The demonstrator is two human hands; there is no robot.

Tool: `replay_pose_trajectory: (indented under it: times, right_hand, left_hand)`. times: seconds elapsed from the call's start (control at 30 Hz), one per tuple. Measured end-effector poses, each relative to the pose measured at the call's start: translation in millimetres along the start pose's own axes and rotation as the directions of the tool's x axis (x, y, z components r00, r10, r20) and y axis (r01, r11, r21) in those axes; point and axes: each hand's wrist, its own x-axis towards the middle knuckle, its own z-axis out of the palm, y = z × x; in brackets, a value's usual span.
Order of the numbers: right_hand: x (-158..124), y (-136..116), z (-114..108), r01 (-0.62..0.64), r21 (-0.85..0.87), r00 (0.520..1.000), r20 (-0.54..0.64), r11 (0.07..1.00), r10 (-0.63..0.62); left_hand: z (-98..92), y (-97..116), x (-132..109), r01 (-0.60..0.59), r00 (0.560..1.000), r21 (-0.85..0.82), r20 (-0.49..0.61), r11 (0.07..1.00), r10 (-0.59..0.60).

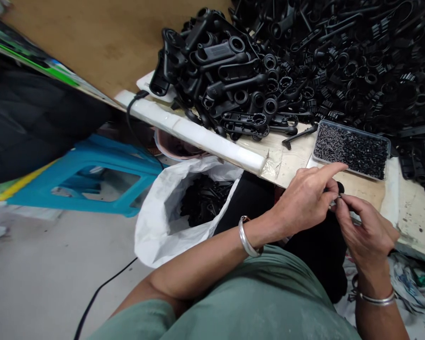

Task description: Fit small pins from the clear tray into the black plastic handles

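My left hand [306, 198] is closed in a pinch at the table's front edge, its index finger stretched forward. A small black plastic part [340, 187] shows at its fingertips, mostly hidden by the fingers. Close against it, my right hand [368, 226] pinches with thumb and index finger; whatever tiny thing lies between them is too small to make out. Just beyond both hands sits a clear shallow box [387, 158], filled with tiny metal pieces on one side and small black pieces on the other.
Black plastic handle-like parts [230, 71] are heaped on the table, with black ring parts [354, 66] piled to the right. A white padded strip [198, 134] edges the table. Below stand a white sack [152, 226] of black parts and a blue stool [92, 182].
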Motion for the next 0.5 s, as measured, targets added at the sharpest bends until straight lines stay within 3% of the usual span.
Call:
replay_pose_trajectory:
  times: [0.17,0.3,0.4,0.5]
  right_hand:
    - [1.6,7.9,-3.8,-0.045,0.011,0.998,0.046,0.999,0.044]
    - [1.7,21.3,-9.9,-0.147,0.028,0.985,0.099,0.989,0.143]
    - [2.1,29.4,-10.8,-0.100,0.054,0.981,0.174,0.994,0.089]
    - [4.5,31.6,-8.2,-0.024,0.051,0.982,0.189,0.998,0.014]
  left_hand:
    - [-6.8,-3.3,-0.6,-0.033,0.999,-0.002,0.012,0.999,0.033]
    - [-16.7,-10.4,-4.7,-0.109,0.994,0.179,0.037,0.978,0.104]
    - [-16.3,-20.4,-10.3,-0.111,0.992,0.282,0.092,0.953,0.088]
    - [-9.6,-29.6,-14.8,-0.097,0.994,0.294,0.078,0.951,0.077]
